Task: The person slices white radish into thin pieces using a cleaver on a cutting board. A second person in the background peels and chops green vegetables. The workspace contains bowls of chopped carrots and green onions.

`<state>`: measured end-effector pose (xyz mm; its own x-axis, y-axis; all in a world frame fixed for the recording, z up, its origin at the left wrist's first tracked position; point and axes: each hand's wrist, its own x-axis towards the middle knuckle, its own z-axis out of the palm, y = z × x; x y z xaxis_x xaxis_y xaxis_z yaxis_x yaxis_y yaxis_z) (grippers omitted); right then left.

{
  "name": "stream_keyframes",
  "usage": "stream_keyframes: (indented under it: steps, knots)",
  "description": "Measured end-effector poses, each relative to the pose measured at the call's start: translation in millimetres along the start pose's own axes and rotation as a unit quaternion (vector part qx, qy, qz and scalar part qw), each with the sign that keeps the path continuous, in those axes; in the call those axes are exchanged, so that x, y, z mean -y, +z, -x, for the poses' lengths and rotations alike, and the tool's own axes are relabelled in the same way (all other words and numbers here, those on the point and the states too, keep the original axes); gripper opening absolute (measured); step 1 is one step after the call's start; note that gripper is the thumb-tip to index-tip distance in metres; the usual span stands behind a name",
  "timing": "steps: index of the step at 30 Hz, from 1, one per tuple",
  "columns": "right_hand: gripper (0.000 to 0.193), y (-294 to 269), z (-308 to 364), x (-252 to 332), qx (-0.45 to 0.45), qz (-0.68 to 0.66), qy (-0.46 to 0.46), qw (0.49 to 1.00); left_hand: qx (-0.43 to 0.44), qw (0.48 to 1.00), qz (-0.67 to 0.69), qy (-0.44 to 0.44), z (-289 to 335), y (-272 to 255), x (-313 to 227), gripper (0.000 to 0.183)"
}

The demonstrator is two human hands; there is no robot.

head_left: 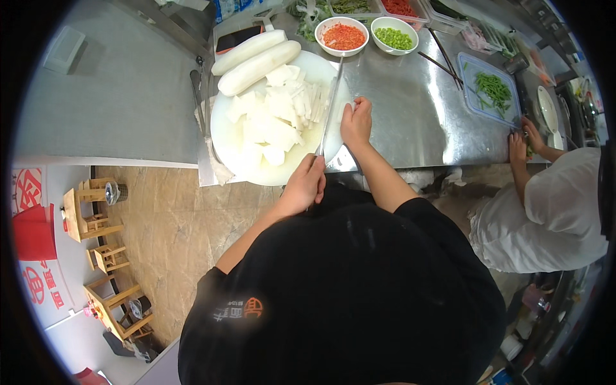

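Observation:
A long knife stands nearly edge-on along the right side of a round white cutting board, its tip pointing away from me. My left hand is wrapped around its handle at the board's near edge. My right hand is just right of the blade, fingers loosely curled, thumb apart, with nothing visible in it. Left of the blade lies a heap of sliced white radish, with thin strips closest to the knife. Two whole peeled white radishes rest side by side on the board's far left.
Beyond the board stand a bowl of chopped red pepper and a bowl of chopped green vegetable. Chopsticks lie on the steel counter. Farther right are a tray of green beans and a co-worker in white. A cloth lies under the board's left edge.

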<state>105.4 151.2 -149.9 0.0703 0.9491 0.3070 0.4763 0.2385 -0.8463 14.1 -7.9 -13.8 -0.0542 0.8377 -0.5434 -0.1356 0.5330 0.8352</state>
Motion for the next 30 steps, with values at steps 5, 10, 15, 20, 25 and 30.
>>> stream_keyframes:
  steps: [5, 10, 15, 20, 25, 30]
  knots:
    - [0.027, 0.3, -0.3, 0.5, 0.007, 0.017, 0.002, 1.000, 0.017, 0.999, -0.011, -0.041, 4.8, 8.8, -0.3, 0.033]
    - [0.033, -5.6, -1.7, 5.8, 0.046, 0.006, 0.026, 0.999, 0.012, 0.999, -0.032, -0.039, 0.7, 10.9, 2.8, 0.032]
    - [0.031, -3.5, -5.1, 7.5, 0.059, 0.005, 0.050, 0.997, 0.027, 0.999, 0.025, -0.032, -13.1, 4.8, -0.6, 0.032]
    - [0.030, -7.4, -7.2, 13.6, 0.056, -0.010, 0.030, 0.998, 0.032, 0.999, 0.026, -0.032, -7.1, 2.6, -1.1, 0.032]
    - [0.029, -7.4, -7.2, 13.6, 0.066, 0.002, 0.025, 0.998, 0.035, 0.997, 0.069, -0.012, 2.3, 6.6, 9.7, 0.032]
    - [0.028, -2.4, -4.9, 5.7, 0.051, -0.002, 0.017, 0.999, -0.030, 0.994, 0.095, 0.042, 11.0, -4.1, 9.5, 0.032]
